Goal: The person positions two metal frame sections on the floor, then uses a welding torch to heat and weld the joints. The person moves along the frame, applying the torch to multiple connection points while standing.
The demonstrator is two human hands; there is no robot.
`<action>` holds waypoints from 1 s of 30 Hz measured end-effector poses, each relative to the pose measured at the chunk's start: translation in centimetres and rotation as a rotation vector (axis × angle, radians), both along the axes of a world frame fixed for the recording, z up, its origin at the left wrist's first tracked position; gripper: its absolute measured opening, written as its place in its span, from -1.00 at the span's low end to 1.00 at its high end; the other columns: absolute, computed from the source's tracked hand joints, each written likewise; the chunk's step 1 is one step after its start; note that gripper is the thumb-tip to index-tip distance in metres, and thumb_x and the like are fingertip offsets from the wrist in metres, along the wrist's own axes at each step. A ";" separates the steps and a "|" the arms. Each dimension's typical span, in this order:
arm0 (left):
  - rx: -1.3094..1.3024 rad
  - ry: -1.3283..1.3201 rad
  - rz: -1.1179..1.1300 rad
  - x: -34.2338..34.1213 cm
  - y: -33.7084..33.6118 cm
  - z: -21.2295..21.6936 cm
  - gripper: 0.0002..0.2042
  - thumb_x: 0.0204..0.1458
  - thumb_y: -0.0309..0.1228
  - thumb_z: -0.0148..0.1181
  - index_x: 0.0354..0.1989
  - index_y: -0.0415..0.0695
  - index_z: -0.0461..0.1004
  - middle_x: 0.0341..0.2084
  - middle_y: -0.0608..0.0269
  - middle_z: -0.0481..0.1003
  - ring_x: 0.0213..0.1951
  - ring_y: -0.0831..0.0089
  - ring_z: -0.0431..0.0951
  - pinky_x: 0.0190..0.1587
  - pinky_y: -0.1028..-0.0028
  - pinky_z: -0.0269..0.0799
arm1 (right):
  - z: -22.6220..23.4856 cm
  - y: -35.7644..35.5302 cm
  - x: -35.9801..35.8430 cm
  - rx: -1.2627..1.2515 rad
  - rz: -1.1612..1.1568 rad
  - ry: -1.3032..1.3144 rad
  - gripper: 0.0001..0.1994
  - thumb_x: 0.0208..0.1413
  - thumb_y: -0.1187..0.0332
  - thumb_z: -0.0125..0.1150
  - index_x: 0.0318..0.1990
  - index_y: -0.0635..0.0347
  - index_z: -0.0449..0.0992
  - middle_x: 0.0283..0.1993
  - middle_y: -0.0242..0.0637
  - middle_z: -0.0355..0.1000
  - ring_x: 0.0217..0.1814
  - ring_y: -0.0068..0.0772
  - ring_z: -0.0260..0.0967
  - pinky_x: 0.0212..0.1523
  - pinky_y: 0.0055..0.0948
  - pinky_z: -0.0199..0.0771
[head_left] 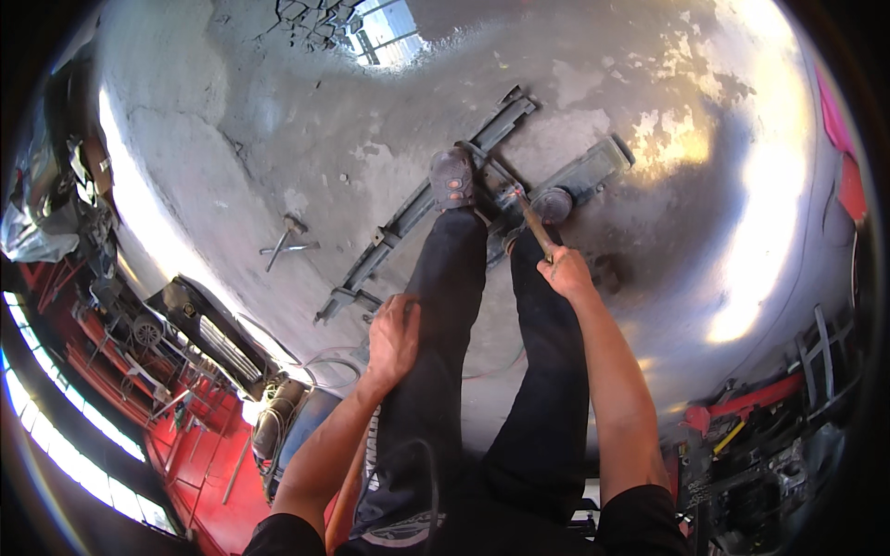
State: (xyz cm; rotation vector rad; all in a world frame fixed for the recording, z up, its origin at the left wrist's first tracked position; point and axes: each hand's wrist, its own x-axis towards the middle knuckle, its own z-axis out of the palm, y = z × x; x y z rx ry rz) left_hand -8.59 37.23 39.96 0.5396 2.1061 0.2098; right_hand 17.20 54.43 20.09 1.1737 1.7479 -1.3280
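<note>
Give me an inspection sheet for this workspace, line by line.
Surface: worn grey concrete floor, patchy, strong glare.
Job's things: long metal bar assembly lies on the floor under a shoe; wooden-handled hammer raised over it.
Clutter: small metal tool lying apart on the floor.
Grippers: right hand grips the hammer; left hand rests on the thigh.
Cables: thin hose or cable near left hand.
Surroundings: red equipment at left, tools at right.

A hammer (pixel 519 199) with a wooden handle slants up and left, its head touching the long grey metal bar (pixel 417 218) lying diagonally under a shoe (pixel 452 178).
</note>
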 end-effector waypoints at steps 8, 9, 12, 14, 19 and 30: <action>0.022 0.051 -0.223 -1.5 1.5 0.1 -0.84 0.21 -0.47 0.12 -0.09 -0.21 0.51 -0.20 -0.09 0.57 -0.12 -0.13 0.54 -0.04 0.04 0.46 | 1.5 0.4 -1.1 -0.025 -0.042 -0.032 -0.58 0.04 0.24 0.32 0.07 0.16 0.60 -0.19 0.14 0.59 -0.10 0.21 0.56 -0.05 0.00 0.56; -0.002 0.060 -0.244 -1.6 0.9 -0.5 -0.84 0.20 -0.47 0.13 -0.09 -0.20 0.51 -0.20 -0.08 0.57 -0.12 -0.12 0.55 -0.05 0.04 0.46 | 1.4 0.3 -1.1 -0.015 -0.031 -0.023 -0.58 0.05 0.24 0.32 0.07 0.16 0.60 -0.19 0.13 0.59 -0.10 0.20 0.56 -0.05 0.00 0.56; -0.037 0.029 -0.268 -1.7 -0.7 -1.8 -0.85 0.19 -0.45 0.15 -0.10 -0.18 0.51 -0.21 -0.05 0.57 -0.12 -0.11 0.55 -0.07 0.03 0.48 | 0.9 -0.6 -1.7 -0.015 0.003 -0.040 -0.59 0.07 0.23 0.32 0.07 0.16 0.60 -0.18 0.09 0.60 -0.09 0.16 0.57 -0.03 -0.03 0.57; -0.078 -0.009 -0.280 -1.5 -0.9 -2.2 -0.84 0.22 -0.43 0.13 -0.09 -0.18 0.50 -0.20 -0.05 0.56 -0.10 -0.10 0.55 -0.04 0.05 0.45 | 1.4 0.1 -3.1 -0.050 0.041 -0.096 -0.61 0.12 0.20 0.31 0.07 0.16 0.61 -0.13 0.04 0.61 -0.05 0.09 0.57 0.02 -0.07 0.58; -0.080 -0.033 -0.387 -1.8 -1.2 -4.1 -0.84 0.20 -0.43 0.14 -0.09 -0.16 0.50 -0.20 0.00 0.57 -0.10 -0.08 0.54 -0.04 0.05 0.45 | 1.3 -1.2 -3.3 -0.031 0.051 -0.103 -0.60 0.11 0.18 0.31 0.07 0.17 0.61 -0.17 0.05 0.61 -0.06 0.08 0.58 0.02 -0.07 0.58; 0.038 -0.039 -0.569 -5.7 2.4 -6.0 -0.82 0.11 -0.48 0.17 -0.11 -0.15 0.50 -0.21 0.06 0.55 -0.11 -0.07 0.54 -0.05 0.04 0.47 | 1.1 -4.6 -4.6 0.046 0.048 -0.113 -0.51 0.06 0.19 0.33 0.14 0.19 0.53 -0.22 0.10 0.58 -0.16 0.14 0.58 -0.08 -0.03 0.61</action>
